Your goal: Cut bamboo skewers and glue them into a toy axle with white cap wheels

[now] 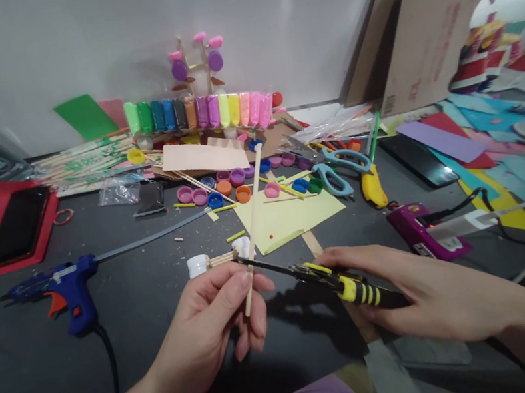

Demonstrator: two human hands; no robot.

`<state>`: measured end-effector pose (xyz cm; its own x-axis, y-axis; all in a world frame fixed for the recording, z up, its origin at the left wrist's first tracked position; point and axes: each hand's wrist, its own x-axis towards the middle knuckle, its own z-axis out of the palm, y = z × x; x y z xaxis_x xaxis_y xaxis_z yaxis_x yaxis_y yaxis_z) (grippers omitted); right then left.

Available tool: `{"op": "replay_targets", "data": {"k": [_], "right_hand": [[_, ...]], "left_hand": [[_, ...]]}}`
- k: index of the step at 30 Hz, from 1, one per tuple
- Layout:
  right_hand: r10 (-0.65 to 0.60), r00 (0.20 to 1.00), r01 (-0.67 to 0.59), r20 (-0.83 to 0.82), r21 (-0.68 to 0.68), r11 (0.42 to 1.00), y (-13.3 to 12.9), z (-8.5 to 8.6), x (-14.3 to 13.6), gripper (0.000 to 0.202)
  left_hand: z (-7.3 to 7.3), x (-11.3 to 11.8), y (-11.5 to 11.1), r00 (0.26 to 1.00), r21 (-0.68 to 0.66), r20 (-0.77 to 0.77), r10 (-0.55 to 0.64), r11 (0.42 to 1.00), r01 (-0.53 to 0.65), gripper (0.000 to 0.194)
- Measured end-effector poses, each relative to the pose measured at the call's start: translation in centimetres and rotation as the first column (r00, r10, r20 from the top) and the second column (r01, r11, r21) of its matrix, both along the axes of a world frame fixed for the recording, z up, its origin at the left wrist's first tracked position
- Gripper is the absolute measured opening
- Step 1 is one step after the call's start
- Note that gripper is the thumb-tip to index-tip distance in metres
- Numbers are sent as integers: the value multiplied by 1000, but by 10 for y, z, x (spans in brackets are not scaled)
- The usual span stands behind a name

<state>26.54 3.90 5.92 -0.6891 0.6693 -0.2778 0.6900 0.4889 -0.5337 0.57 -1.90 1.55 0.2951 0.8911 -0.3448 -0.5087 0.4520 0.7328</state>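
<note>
My left hand [228,307] pinches a long thin wooden stick [256,194] near its lower end, and the stick slants up and away from me. In my right hand [426,293] are long-nose pliers [360,289] with yellow and black handles. Their dark jaws reach left to the stick just above my left thumb; whether they bite into it I cannot tell. Right behind my left fingers lies a small piece of short sticks [222,258] between two white caps [198,265]. Beyond it is a pale yellow sheet [291,215].
A blue glue gun [74,294] with its cord lies left. Coloured bottle caps [243,194], scissors [333,178] and a yellow cutter [373,187] spread across the middle. On the right are a purple power adapter [421,233], a phone [419,160] and leaning cardboard [437,33].
</note>
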Motion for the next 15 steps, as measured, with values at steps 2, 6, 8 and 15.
{"op": "replay_targets", "data": {"k": [2, 6, 8, 15], "right_hand": [[4, 1000, -5, -8, -12, 1000, 1, -1, -2, 50], [10, 999, -11, -47, -27, 1000, 3, -4, -6, 51], [12, 998, -14, -63, -37, 999, 5, -3, -7, 49], [10, 998, -13, -55, -43, 999, 8, -4, -9, 50]], "left_hand": [[0, 0, 0, 1000, -15, -10, -14, 1000, 13, 28], [0, 0, 1, 1000, -28, -9, -27, 999, 26, 27], [0, 1, 1, 1000, -22, -10, -21, 1000, 21, 26], [-1, 0, 0, 1000, -28, -7, -13, 1000, 13, 26]]}}
